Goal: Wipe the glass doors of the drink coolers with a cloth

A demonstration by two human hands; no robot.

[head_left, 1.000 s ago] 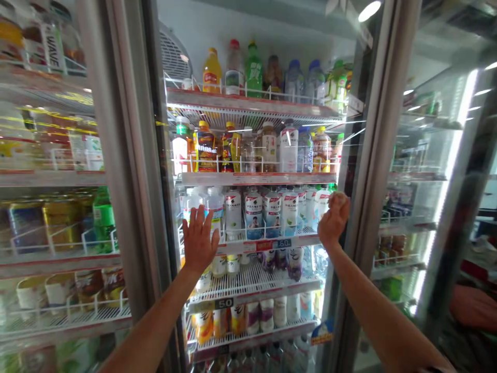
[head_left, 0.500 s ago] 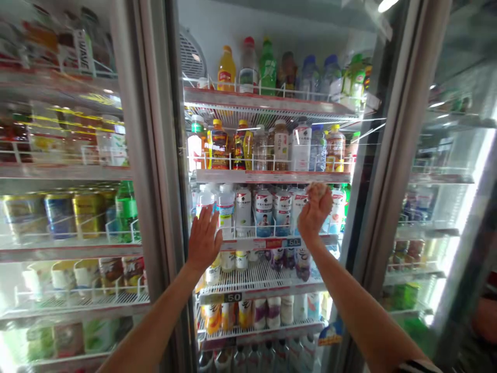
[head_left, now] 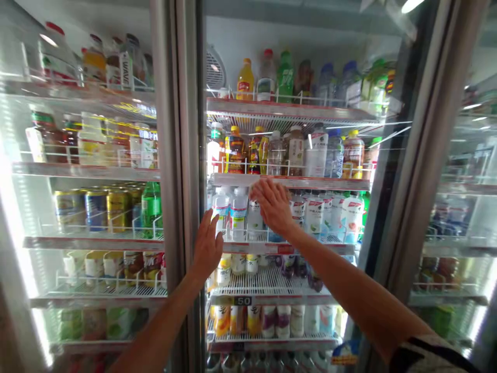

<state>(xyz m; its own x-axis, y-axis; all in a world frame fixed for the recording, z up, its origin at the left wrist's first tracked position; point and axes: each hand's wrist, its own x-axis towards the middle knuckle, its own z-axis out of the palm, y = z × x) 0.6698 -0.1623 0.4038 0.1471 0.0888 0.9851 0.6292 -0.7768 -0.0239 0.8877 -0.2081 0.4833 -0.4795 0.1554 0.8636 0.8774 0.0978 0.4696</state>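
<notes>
My right hand is raised against the glass door of a drinks fridge, in front of the shelf of white-labelled bottles. Its fingers press over a crumpled pale cloth, mostly hidden beneath them, with only a blurred edge showing. Lower and to the left, my left hand is at the glass beside the metal door frame. Its fingers are stretched out and it holds nothing. Clear bottles with blue and pink labels stand behind the glass near both hands.
Yellow-capped bottles line a higher shelf; orange-labelled bottles stand lower down. A left-hand fridge section holds gold cans and a green bottle. On the right is another metal frame with more shelves beyond.
My right hand has swept left across the glass with the cloth, from the right-hand bottles towards the middle. My left hand stays near the frame. The view has shifted left.
</notes>
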